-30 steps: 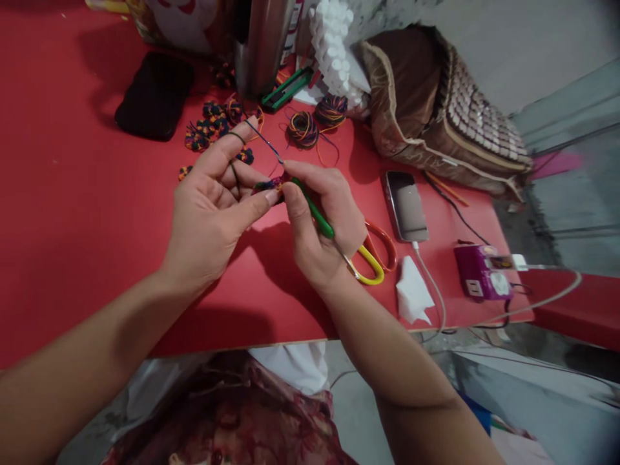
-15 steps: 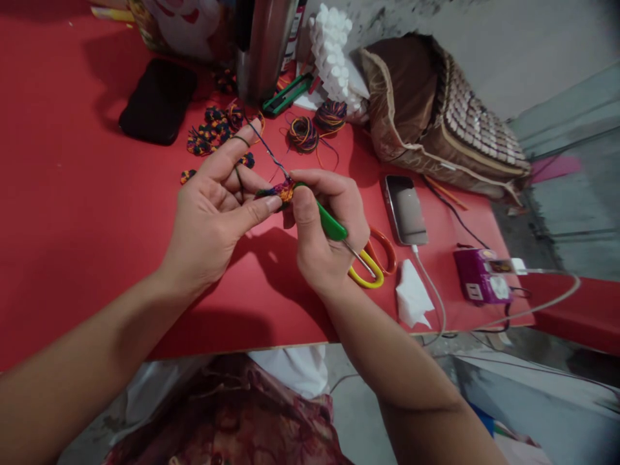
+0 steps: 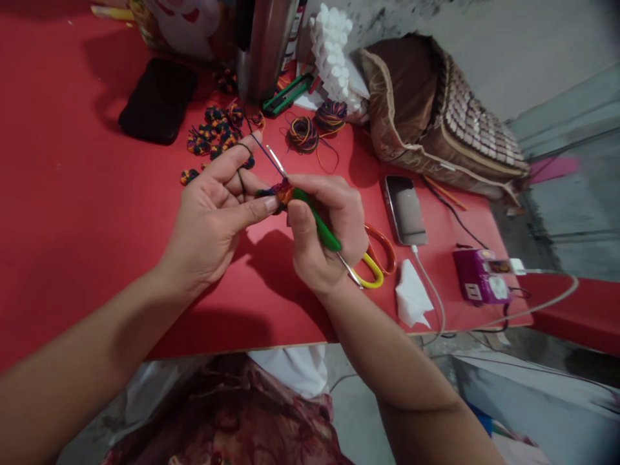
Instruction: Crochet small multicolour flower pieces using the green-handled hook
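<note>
My left hand (image 3: 217, 200) pinches a small multicoloured crochet piece (image 3: 282, 192) between thumb and fingers. Dark yarn (image 3: 264, 150) loops round its raised index finger and runs down to the piece. In my right hand (image 3: 327, 223) is a crochet hook (image 3: 320, 226) with a green grip, its silver tip poking up beyond the piece beside the yarn. The hook's other metal end sticks out below my palm. Behind my left hand lie several small crocheted pieces (image 3: 213, 132) in black, orange and purple. Two small yarn balls (image 3: 303, 134) rest past my right hand.
Scissors (image 3: 380, 252) with orange and yellow handles lie partly under my right hand. Right of them are a phone (image 3: 405, 210) on a cable, a crumpled tissue (image 3: 413, 296) and a purple box (image 3: 482, 276). A metal flask (image 3: 264, 51), green cutter (image 3: 288, 95), black pouch (image 3: 158, 101) and brown bag (image 3: 436, 110) stand farther back.
The hook's tip has pushed up past the crochet piece and now shows clear beside the yarn. My right hand has tilted and shifted slightly left; my left hand is almost still.
</note>
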`<state>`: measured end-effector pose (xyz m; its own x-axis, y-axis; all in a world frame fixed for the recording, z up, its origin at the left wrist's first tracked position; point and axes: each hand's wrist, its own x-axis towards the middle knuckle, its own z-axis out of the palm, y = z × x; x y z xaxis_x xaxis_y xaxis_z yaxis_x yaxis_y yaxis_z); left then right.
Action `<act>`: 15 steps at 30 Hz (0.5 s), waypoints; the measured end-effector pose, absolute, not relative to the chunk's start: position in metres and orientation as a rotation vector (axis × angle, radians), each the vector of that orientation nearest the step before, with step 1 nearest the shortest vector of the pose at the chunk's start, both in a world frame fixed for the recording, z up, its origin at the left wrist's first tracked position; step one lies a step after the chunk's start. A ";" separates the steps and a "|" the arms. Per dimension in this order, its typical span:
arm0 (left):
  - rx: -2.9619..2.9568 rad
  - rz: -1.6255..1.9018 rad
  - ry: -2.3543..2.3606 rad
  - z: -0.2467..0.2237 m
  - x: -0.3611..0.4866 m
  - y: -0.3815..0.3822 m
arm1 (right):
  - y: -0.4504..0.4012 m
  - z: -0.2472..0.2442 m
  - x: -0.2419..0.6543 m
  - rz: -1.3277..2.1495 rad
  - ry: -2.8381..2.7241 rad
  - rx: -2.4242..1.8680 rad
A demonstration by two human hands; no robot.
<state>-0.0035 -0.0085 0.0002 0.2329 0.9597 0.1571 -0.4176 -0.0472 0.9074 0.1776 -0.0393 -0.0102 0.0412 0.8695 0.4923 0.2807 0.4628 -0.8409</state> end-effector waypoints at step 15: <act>1.009 1.114 0.606 -0.002 -0.014 0.000 | -0.038 -0.011 0.174 0.783 -1.375 -0.965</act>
